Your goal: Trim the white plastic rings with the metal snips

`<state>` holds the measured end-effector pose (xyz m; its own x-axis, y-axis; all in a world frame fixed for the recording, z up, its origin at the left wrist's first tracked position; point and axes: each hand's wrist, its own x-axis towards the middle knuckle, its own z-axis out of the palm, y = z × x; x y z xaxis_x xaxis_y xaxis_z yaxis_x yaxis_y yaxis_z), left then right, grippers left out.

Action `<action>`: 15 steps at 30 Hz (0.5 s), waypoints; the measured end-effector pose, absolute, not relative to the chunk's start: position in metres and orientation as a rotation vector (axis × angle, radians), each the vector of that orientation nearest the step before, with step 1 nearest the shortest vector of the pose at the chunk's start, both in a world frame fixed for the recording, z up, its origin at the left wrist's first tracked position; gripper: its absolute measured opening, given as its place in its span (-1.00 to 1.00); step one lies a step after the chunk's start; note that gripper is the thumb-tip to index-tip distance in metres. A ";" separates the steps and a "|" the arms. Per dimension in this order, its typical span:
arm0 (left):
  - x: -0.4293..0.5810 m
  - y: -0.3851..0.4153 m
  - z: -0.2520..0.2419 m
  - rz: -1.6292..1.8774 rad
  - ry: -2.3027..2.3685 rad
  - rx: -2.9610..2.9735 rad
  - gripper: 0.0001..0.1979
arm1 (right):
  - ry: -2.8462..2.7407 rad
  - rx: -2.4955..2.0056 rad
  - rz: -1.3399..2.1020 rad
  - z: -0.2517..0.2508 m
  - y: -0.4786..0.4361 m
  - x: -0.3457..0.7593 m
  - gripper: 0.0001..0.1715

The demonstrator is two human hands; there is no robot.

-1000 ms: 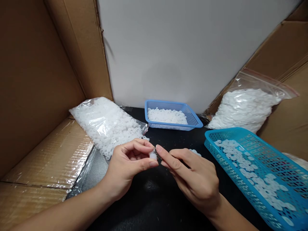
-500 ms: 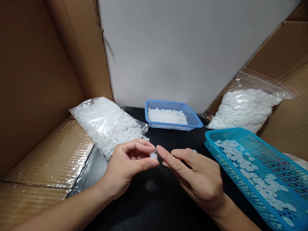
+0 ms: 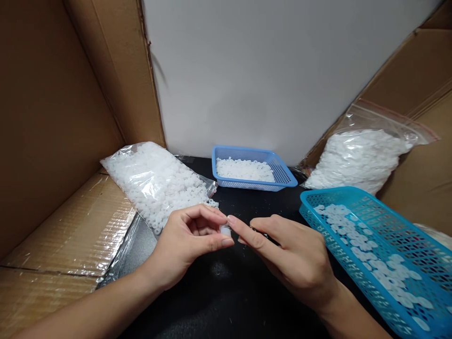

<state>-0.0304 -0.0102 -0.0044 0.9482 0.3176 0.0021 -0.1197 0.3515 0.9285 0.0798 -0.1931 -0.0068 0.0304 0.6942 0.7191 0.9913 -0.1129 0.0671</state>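
Note:
Between the thumb and fingers of my left hand is a small white plastic piece, short and cylinder-like. My right hand meets it from the other side, its index fingertip at the top of the piece beside my left fingertips. The other right fingers are curled, and a sliver of something dark and thin shows between them; most of it is hidden. Just left of my left hand lies a clear bag of many small white plastic rings. Its opening faces my hands, with rings at the mouth.
A blue basket at the back holds small white pieces. On the right, a teal basket contains flat white discs. A zip bag of white pieces leans behind it. Cardboard borders the black table.
My hands stay together around the white piece, with only a slight shift of the right hand. The whole view moves by a tiny amount.

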 end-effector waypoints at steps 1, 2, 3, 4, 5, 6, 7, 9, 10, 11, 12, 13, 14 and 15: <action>-0.031 -0.010 -0.005 0.278 0.190 1.186 -0.76 | -1.710 -1.848 -0.865 -0.006 -0.193 0.080 -0.60; -0.031 -0.009 -0.005 0.270 0.191 1.191 -0.76 | -1.716 -1.843 -0.870 -0.005 -0.193 0.081 -0.61; -0.030 -0.009 -0.005 0.263 0.191 1.194 -0.75 | -1.723 -1.839 -0.873 -0.004 -0.193 0.081 -0.62; -0.030 -0.008 -0.005 0.255 0.191 1.194 -0.74 | -1.730 -1.834 -0.878 -0.003 -0.193 0.081 -0.63; -0.030 -0.008 -0.005 0.247 0.189 1.192 -0.72 | -1.736 -1.825 -0.885 -0.002 -0.193 0.081 -0.63; -0.029 -0.008 -0.005 0.240 0.184 1.192 -0.70 | -1.737 -1.821 -0.892 -0.002 -0.193 0.081 -0.64; -0.029 -0.007 -0.004 0.238 0.172 1.198 -0.68 | -1.732 -1.820 -0.896 -0.003 -0.193 0.081 -0.64; -0.029 -0.007 -0.003 0.274 0.130 1.245 -0.65 | -1.680 -1.833 -0.842 -0.005 -0.193 0.080 -0.63; -0.029 -0.007 -0.002 0.317 0.095 1.288 -0.62 | -1.631 -1.838 -0.774 -0.007 -0.192 0.080 -0.61; -0.030 -0.007 -0.002 0.370 0.048 1.338 -0.59 | -1.565 -1.833 -0.688 -0.009 -0.191 0.079 -0.58; -0.031 -0.007 -0.002 0.428 -0.007 1.388 -0.57 | -1.488 -1.818 -0.604 -0.010 -0.189 0.079 -0.55; -0.032 -0.007 -0.002 0.482 -0.068 1.431 -0.55 | -1.408 -1.790 -0.537 -0.012 -0.188 0.078 -0.52; -0.033 -0.006 -0.003 0.526 -0.130 1.465 -0.53 | -1.333 -1.764 -0.492 -0.012 -0.186 0.078 -0.50; -0.034 -0.006 -0.003 0.559 -0.184 1.488 -0.51 | -1.269 -1.742 -0.472 -0.013 -0.184 0.077 -0.50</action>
